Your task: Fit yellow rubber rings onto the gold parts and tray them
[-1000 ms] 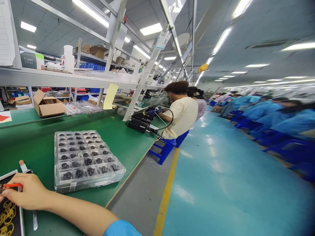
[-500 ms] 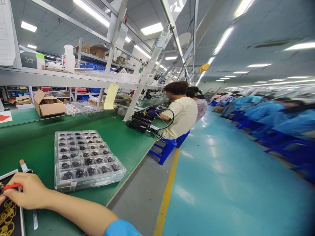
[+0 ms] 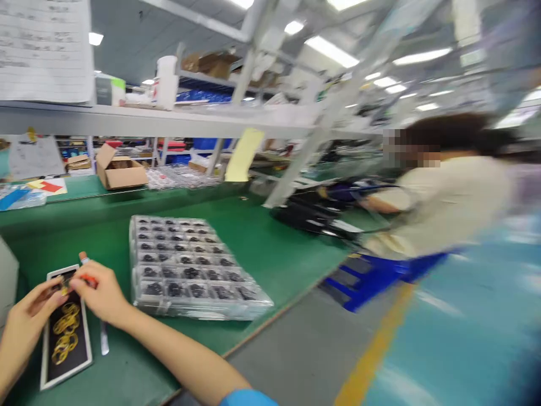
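Because both hands met over the far end of the shallow tray (image 3: 44, 366), they hid much of the work. Left hand (image 3: 31, 316) was pinched on a small part (image 3: 65, 287), too blurred to identify; right hand (image 3: 101, 293) had its fingers closed around an orange-red tool (image 3: 89, 279). Main risk, my read: weak pinch or a tool slip flicks the part among the yellow rings (image 3: 67, 322) in the tray, hard to pick out. Second: crowded fingertips, so the tool could nick a left finger or mark the part.

Slim metal tool (image 3: 103, 339) lay just beside the tray, partly hidden by the right hand; a careless sweep could knock it. Clear case (image 3: 190, 265) of black parts sat just beyond the right forearm, limiting elbow swing that way. Cardboard box (image 3: 123, 173) was well back. Co-worker (image 3: 456, 203) sat well apart, right, by black equipment (image 3: 302, 214).
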Motion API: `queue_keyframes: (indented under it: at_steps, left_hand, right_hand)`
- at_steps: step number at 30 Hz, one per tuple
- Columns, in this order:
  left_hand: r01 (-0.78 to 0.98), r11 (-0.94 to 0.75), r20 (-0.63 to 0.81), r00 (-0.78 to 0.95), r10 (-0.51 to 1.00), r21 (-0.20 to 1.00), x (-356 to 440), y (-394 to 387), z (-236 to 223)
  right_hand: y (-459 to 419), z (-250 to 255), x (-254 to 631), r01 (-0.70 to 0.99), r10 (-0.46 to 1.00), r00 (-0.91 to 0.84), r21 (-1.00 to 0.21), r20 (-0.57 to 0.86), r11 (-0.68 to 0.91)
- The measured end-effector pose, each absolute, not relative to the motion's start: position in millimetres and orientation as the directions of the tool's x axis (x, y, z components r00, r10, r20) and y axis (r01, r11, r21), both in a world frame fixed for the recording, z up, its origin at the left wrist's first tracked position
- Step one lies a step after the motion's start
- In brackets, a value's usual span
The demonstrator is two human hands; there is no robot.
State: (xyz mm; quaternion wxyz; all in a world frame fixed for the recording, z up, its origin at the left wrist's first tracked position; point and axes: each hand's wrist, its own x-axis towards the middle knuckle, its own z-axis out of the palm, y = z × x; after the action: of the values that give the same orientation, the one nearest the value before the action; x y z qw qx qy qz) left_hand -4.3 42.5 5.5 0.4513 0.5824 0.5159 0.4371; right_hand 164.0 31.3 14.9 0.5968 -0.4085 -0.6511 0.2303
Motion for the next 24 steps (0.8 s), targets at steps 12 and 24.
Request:
queue_keyframes:
  at_steps: [12, 24]
  left_hand:
    - [-0.211, 0.096, -0.039, 0.261, 0.965, 0.973, 12.7, 23.2, 28.9]
    - [-0.176, 0.083, -0.019, 0.338, 0.941, 0.981, 18.0, 21.5, 18.0]
  right_hand:
    - [21.9, 15.8, 177.6, 0.222, 0.858, 0.107, -0.853, 0.503, 0.473]
    - [20.6, 10.9, 172.9, 0.170, 0.941, 0.041, -0.930, 0.336, 0.325]
